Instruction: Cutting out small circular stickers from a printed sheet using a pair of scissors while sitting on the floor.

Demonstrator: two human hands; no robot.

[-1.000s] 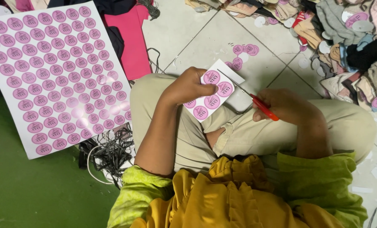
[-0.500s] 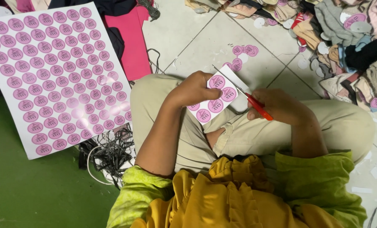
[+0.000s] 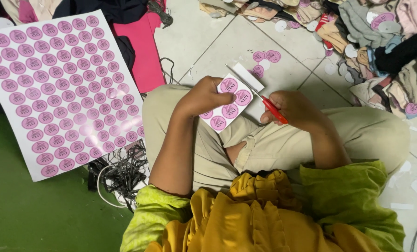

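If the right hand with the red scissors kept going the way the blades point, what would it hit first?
Probably the small white sheet of pink round stickers held by the left hand; the right hand's red-handled scissors already reach its edge.

Single head-worn view, looking steeply down — close over lap, tiled floor (image 3: 218, 42)

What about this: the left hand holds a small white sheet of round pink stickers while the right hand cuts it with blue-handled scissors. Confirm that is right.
Not quite. The head view shows the scissors have red handles, not blue. The rest stands: the left hand holds the small white sheet of round pink stickers while the right hand cuts it.
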